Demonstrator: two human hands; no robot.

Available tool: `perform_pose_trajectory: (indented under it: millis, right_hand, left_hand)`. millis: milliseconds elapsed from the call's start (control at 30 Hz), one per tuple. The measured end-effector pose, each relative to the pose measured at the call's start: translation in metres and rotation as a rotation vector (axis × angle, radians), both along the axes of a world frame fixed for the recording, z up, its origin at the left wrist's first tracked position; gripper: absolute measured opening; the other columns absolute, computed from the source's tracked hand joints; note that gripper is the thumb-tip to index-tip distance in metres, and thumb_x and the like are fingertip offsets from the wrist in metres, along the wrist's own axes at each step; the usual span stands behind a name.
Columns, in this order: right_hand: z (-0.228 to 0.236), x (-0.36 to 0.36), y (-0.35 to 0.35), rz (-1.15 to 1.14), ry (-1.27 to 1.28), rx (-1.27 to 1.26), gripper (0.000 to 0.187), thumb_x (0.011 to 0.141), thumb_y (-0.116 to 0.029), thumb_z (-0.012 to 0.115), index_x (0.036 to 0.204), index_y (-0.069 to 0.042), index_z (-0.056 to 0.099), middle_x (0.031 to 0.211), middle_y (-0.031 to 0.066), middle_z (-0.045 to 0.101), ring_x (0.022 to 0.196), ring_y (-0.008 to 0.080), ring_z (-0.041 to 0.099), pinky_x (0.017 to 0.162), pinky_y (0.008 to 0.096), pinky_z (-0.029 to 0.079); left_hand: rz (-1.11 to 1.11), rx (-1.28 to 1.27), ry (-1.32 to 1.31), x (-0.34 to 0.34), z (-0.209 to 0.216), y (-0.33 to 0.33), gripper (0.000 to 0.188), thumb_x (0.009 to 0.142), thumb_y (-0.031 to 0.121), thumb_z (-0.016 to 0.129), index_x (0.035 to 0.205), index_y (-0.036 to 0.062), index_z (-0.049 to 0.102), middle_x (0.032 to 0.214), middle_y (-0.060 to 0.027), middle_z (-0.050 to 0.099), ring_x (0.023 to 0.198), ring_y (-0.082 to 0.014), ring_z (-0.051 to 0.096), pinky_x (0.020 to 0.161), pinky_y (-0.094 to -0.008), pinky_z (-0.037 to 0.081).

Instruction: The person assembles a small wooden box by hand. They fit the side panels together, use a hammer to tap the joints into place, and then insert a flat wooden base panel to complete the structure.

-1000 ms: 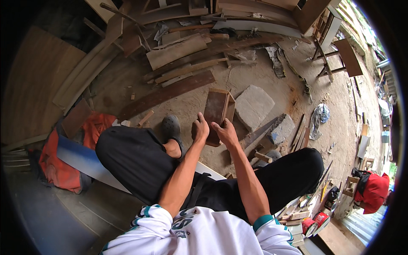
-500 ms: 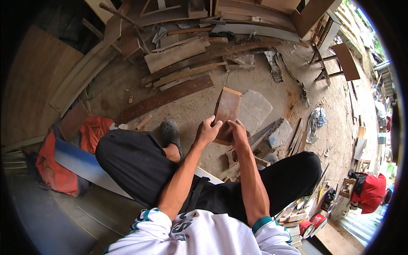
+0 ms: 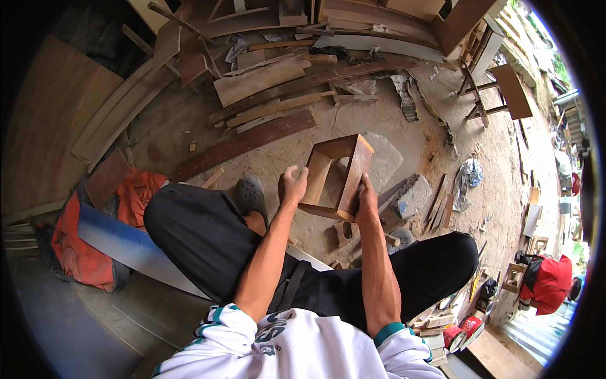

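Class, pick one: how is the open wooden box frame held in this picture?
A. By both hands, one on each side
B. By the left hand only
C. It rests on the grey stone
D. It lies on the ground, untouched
A: the left hand and right hand grip opposite sides of the frame, lifted above the ground.

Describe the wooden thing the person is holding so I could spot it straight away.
Start at the sandy floor strewn with planks. Just past the person's knees, the left hand and right hand grip a brown box frame by its lower corners. Unlike the flat boards around it, it is hollow, open-sided and lifted off the ground.
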State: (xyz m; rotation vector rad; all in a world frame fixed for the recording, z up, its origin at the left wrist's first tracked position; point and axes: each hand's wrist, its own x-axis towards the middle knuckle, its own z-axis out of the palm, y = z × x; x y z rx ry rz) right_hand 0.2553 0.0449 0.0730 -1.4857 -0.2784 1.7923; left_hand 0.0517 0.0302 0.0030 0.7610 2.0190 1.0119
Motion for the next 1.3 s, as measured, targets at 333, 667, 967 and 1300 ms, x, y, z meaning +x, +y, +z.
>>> perform_pose_trajectory:
  millis: [333,667,967,1300]
  right_hand:
    - [-0.005,0.02,-0.006,-0.048,-0.047,-0.009,0.054,0.099,-0.052,0.04,0.121,-0.005,0.06,0.107,0.012,0.065,0.089,0.0226,0.063,0.078,0.0378,0.05]
    - [0.027,0.009,-0.003,0.085,-0.462,0.025,0.08,0.094,-0.07,0.035,0.104,0.003,0.065,0.091,0.0103,0.063,0.08,0.0207,0.06,0.071,0.036,0.049]
    - [0.006,0.016,0.009,0.107,-0.528,0.122,0.081,0.094,-0.069,0.034,0.087,0.003,0.069,0.075,0.0111,0.063,0.068,0.0213,0.057,0.063,0.0366,0.045]
    - [0.026,0.044,0.021,0.017,0.18,0.159,0.06,0.092,-0.072,0.036,0.063,-0.02,0.037,0.05,-0.0045,0.026,0.039,0.0128,0.024,0.04,0.0308,0.02]
  left_hand:
    - [-0.326,-0.358,-0.12,-0.005,-0.001,-0.019,0.05,0.087,0.041,0.065,0.115,-0.0003,0.066,0.108,-0.0205,0.068,0.102,-0.0335,0.065,0.088,-0.0408,0.048]
    - [-0.272,-0.141,0.078,-0.001,0.037,-0.022,0.043,0.091,0.041,0.059,0.1,0.0004,0.071,0.087,-0.0175,0.071,0.083,-0.0334,0.068,0.073,-0.0409,0.05]
    - [-0.226,0.018,0.316,-0.003,0.064,-0.023,0.045,0.09,0.044,0.061,0.079,0.0007,0.068,0.064,-0.0154,0.063,0.062,-0.0298,0.064,0.057,-0.0416,0.044]
    - [-0.152,0.193,-0.778,-0.022,0.113,0.009,0.082,0.093,0.07,0.036,0.122,-0.004,0.055,0.106,-0.0066,0.062,0.093,-0.0178,0.058,0.086,-0.0297,0.043]
